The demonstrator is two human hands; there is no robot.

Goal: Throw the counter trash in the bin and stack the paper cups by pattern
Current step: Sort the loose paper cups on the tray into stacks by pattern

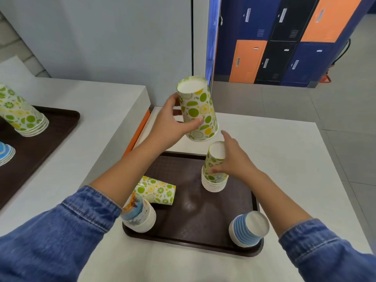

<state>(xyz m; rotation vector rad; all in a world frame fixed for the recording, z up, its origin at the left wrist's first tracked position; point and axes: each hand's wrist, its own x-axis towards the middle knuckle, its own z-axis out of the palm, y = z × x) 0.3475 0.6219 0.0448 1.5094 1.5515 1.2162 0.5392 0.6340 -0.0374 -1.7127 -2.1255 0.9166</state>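
My left hand [171,121] grips a lime-and-lemon patterned paper cup [198,108] upside down in the air, above the back of a dark brown tray [189,204]. My right hand [234,159] rests on an upside-down stack of same-patterned cups [213,171] at the tray's back right, thumb and fingers around its top cup. One lime-patterned cup [157,190] lies on its side at the tray's left. A stack with blue waves and orange [140,214] stands at the front left, partly behind my left forearm. A blue-striped stack [248,228] leans at the front right.
A second brown tray [40,139] on the higher counter at left holds a tilted lime-patterned stack [22,117] and a blue stack [6,153] cut off by the edge. An orange panel [136,133] sits between the counters. Lockers [284,41] stand across the grey floor.
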